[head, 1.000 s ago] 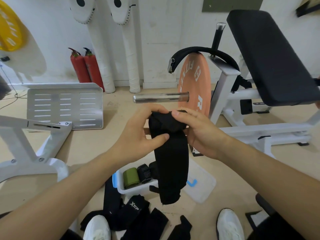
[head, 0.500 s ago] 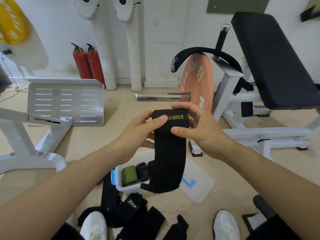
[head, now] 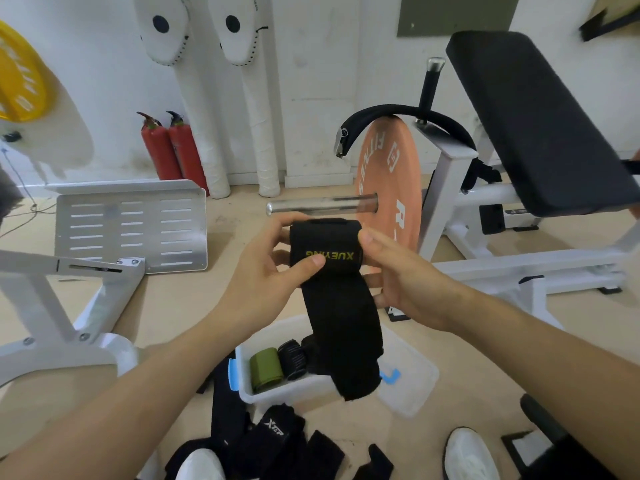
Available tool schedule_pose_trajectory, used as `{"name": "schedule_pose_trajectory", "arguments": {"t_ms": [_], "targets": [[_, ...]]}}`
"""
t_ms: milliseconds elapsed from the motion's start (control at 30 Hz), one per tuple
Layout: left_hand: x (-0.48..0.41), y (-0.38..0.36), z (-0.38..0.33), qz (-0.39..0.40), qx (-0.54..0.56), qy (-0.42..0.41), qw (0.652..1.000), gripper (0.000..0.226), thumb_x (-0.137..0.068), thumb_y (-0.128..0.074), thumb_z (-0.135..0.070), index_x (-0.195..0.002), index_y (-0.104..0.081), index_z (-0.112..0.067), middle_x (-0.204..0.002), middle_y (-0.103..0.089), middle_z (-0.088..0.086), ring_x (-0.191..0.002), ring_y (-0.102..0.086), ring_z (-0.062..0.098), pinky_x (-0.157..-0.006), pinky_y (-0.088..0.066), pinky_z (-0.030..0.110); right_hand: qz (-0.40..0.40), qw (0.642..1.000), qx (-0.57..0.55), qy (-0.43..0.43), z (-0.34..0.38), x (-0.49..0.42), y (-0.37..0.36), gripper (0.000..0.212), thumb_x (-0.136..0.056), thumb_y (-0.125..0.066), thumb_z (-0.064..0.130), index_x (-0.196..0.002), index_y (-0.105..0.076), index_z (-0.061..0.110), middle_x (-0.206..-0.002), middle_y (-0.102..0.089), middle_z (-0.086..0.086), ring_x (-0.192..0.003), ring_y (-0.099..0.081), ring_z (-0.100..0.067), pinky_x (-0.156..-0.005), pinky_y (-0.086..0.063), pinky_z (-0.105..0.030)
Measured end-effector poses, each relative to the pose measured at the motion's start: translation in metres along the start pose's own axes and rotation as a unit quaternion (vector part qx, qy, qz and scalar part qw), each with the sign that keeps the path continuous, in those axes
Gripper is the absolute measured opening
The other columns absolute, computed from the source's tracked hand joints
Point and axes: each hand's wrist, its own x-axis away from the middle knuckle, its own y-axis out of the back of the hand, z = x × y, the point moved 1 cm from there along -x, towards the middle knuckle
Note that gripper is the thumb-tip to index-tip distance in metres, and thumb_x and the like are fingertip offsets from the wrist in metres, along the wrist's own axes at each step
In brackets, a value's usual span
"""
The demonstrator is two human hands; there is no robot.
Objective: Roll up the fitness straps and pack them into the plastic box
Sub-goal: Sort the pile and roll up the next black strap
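Rolling is the step in hand. Above the plastic box (head: 277,393), the black XUEYING strap (head: 332,271) is wound into a fat roll at its top end, and its loose tail hangs down across the box's right part. The left hand (head: 263,275) grips the roll with the thumb pressed by the lettering, and the right hand (head: 398,282) clasps its other end. In the box lie a green roll (head: 265,372) and a black roll (head: 292,358). Unrolled straps (head: 277,441) lie on its near side. Next, I judge, the tail needs winding in tightly before the roll goes in beside those two.
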Motion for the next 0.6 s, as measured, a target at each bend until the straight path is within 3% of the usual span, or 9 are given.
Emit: {"name": "schedule_pose_trajectory", "arguments": {"t_ms": [100,233,367,433,600], "targets": [[0.002,-0.003,0.0,0.025,-0.048,-0.036,0.998,0.049,-0.09,-0.075,-0.007,-0.121,-0.057,-0.041,-0.108,-0.063,-0.022,-0.102,-0.064,0.021,-0.077,-0.063,0.046,-0.009,1.0,0.009,-0.006,0.0,-0.002,0.0,0.046,-0.086,-0.059,0.064,-0.123,-0.064,0.037,-0.127,-0.066,-0.007,-0.111,-0.07,-0.033,-0.088,-0.059,-0.057],[0.005,-0.007,-0.001,0.039,-0.068,-0.059,0.995,0.049,-0.09,-0.075,-0.004,-0.123,-0.057,-0.036,-0.111,-0.061,-0.021,-0.102,-0.064,0.021,-0.071,-0.061,0.038,-0.009,0.997,0.081,-0.015,0.004,0.001,0.003,0.047,-0.082,-0.06,0.059,-0.122,-0.061,0.035,-0.116,-0.069,-0.005,-0.097,-0.075,-0.031,-0.073,-0.063,-0.046],[0.006,-0.007,-0.001,0.045,-0.071,-0.069,0.994,0.052,-0.088,-0.075,0.0,-0.124,-0.056,-0.032,-0.114,-0.06,-0.019,-0.101,-0.064,0.021,-0.067,-0.061,0.032,-0.008,0.994,0.111,0.01,0.008,0.003,0.009,0.044,-0.084,-0.066,0.046,-0.124,-0.06,0.03,-0.105,-0.074,-0.001,-0.093,-0.074,-0.031,-0.073,-0.063,-0.039],[0.005,-0.007,-0.001,0.045,-0.073,-0.061,0.994,0.055,-0.086,-0.077,-0.001,-0.125,-0.055,-0.034,-0.118,-0.061,-0.015,-0.105,-0.065,0.019,-0.071,-0.059,0.029,-0.013,0.994,0.101,0.03,0.006,0.004,0.011,0.04,-0.088,-0.067,0.035,-0.126,-0.06,0.029,-0.11,-0.074,-0.001,-0.097,-0.074,-0.025,-0.072,-0.061,-0.034],[0.003,-0.004,-0.002,0.04,-0.06,-0.026,0.997,0.059,-0.084,-0.081,-0.007,-0.128,-0.055,-0.037,-0.12,-0.062,-0.015,-0.108,-0.065,0.016,-0.076,-0.06,0.031,-0.05,0.988,0.103,0.099,0.004,0.005,0.011,0.04,-0.091,-0.069,0.012,-0.129,-0.061,0.024,-0.124,-0.067,-0.009,-0.107,-0.07,-0.02,-0.08,-0.063,-0.042]]}}
